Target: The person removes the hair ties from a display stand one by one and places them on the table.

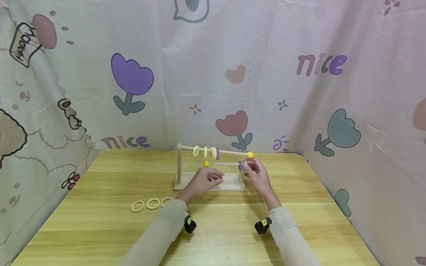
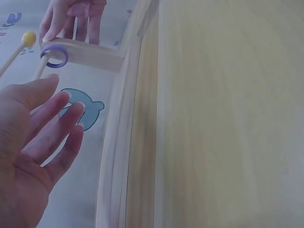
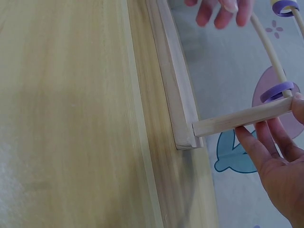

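Observation:
A wooden stand has a pale flat base (image 1: 229,183) and two upright posts, each with a horizontal rod. My right hand (image 1: 259,175) grips the top of the right post (image 3: 242,116), thumb on one side and fingers on the other. A purple ring (image 3: 277,91) hangs on the lower rod (image 1: 224,163), right beside that post. My left hand (image 1: 206,180) is in front of the lower rod, near its yellow ball end (image 1: 206,163). Its fingers are loosely bent, with nothing between them in the left wrist view.
On the upper rod (image 1: 233,152) hang several rings, light green, pinkish and purple (image 1: 217,153); another yellow ball (image 1: 250,155) caps it. Left of the stand, three rings lie on the wooden table (image 1: 100,218), partly beside my left sleeve (image 1: 159,229). A printed curtain (image 1: 199,74) surrounds the table.

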The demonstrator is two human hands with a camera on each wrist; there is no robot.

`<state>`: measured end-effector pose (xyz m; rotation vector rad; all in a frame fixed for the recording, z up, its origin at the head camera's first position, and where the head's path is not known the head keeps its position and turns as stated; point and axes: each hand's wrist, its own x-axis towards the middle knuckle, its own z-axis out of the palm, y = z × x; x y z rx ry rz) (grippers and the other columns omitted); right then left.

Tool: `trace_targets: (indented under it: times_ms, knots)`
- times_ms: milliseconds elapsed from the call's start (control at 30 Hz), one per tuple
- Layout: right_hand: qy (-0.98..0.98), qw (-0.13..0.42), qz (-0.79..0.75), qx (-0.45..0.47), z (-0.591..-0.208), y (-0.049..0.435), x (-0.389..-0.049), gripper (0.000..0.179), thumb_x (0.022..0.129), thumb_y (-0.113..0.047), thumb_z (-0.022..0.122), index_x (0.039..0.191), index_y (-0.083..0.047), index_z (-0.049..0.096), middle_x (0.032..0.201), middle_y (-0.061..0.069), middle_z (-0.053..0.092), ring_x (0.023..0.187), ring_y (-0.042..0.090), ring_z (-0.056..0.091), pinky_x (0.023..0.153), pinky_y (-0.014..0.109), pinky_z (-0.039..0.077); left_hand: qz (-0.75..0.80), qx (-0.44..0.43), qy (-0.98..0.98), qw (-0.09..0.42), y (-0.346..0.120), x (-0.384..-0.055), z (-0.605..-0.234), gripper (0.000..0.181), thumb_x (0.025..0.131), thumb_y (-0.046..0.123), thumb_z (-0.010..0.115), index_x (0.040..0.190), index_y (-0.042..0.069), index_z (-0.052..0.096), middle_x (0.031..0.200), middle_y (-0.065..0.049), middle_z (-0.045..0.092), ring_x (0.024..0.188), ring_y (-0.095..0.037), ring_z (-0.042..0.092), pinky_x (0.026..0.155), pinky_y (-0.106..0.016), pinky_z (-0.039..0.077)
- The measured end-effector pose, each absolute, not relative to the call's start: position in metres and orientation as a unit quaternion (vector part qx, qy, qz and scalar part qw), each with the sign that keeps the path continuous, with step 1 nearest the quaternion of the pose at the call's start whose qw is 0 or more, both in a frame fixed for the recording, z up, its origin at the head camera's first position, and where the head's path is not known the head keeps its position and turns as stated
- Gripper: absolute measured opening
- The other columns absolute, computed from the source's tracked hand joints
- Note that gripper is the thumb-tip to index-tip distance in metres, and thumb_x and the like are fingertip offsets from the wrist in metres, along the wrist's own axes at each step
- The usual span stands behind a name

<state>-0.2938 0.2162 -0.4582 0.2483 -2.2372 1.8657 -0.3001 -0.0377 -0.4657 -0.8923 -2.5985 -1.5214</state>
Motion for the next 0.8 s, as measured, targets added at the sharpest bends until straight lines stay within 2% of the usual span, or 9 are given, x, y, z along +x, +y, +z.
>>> trace_targets:
  times_ms: [233, 500, 667, 800]
  knots:
    - [-0.763, 0.116, 0.630, 0.088, -0.459, 0.216, -0.296, 0.027, 0.105, -0.004, 0.057, 0.131, 0.001, 0.055, 0.125, 0.027, 0.062, 0.103, 0.013, 0.064, 0.088, 0.036, 0.062, -0.510, -0.268, -0.817, 0.008, -0.021, -0.306, -0.466, 0.026, 0.095, 0.014, 0.074, 0.116, -0.001, 0.075, 0.115, -0.017, 0.077, 0.103, -0.024, 0.074, 0.084, -0.030, 0.060]
    - [-0.760, 0.114, 0.633, 0.087, -0.459, 0.215, -0.295, 0.029, 0.104, -0.004, 0.058, 0.132, 0.001, 0.056, 0.125, 0.027, 0.063, 0.103, 0.013, 0.064, 0.087, 0.033, 0.062, -0.530, -0.285, -0.798, 0.012, -0.001, -0.308, -0.471, 0.028, 0.097, 0.010, 0.072, 0.122, -0.003, 0.071, 0.117, -0.023, 0.074, 0.100, -0.028, 0.077, 0.085, -0.031, 0.062]
    - [-0.762, 0.111, 0.632, 0.092, -0.459, 0.215, -0.294, 0.030, 0.105, -0.007, 0.058, 0.134, 0.001, 0.054, 0.127, 0.027, 0.061, 0.105, 0.013, 0.063, 0.089, 0.035, 0.061, -0.522, -0.288, -0.803, 0.009, 0.009, -0.309, -0.469, 0.033, 0.098, 0.012, 0.071, 0.128, 0.000, 0.069, 0.109, -0.014, 0.077, 0.097, -0.023, 0.076, 0.083, -0.028, 0.061]
    - [-0.760, 0.112, 0.633, 0.094, -0.459, 0.215, -0.294, 0.030, 0.105, -0.007, 0.058, 0.134, 0.001, 0.054, 0.126, 0.027, 0.061, 0.105, 0.014, 0.064, 0.091, 0.039, 0.061, -0.522, -0.288, -0.802, 0.014, 0.016, -0.310, -0.466, 0.032, 0.098, 0.012, 0.071, 0.129, 0.003, 0.070, 0.103, -0.010, 0.077, 0.088, -0.016, 0.074, 0.079, -0.025, 0.060]
